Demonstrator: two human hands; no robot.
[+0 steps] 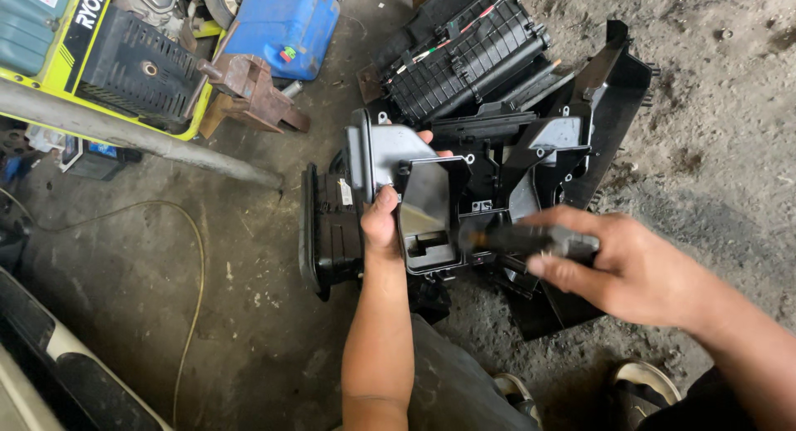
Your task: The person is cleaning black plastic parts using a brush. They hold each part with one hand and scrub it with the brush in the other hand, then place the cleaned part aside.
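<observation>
Head view, mid-frame: your left hand (381,219) clamps the black plastic housing (414,190) steady; your right hand (630,269) grips a dark tool (522,238) toward it.

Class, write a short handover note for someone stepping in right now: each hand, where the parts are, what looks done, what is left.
Left hand: grips the black plastic housing by its edge, held up off the concrete floor.
Right hand: closed on a dark tool, blurred, tip at the housing.
More housing sections lie behind, already apart.
Left: the held housing remains in one piece; I cannot tell what fastens it.
</observation>
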